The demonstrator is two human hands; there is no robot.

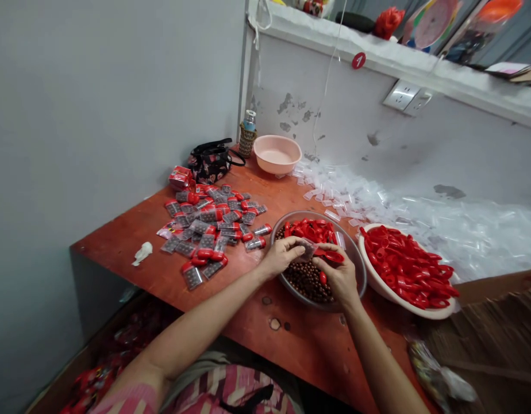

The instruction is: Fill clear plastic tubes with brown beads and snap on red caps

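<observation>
Above a grey basin (361, 270) of brown beads (309, 283) and red plastic pieces (306, 230), my two hands are close together. My left hand (283, 256) pinches a small clear packet (306, 250) that looks filled with dark beads. My right hand (341, 276) has its fingers closed round a red plastic piece (333, 257), which meets the packet's right end. To the left, a pile of bead-filled clear packets with red caps (209, 224) lies on the orange-red table (248, 299).
A white basin (438, 312) heaped with red pieces stands at right, with clear plastic sleeves (476, 230) behind it. Further back are a pink basin (277, 154), a bottle in a woven holder (248, 138) and a dark bag (209, 164). Cardboard (498, 339) fills the lower right.
</observation>
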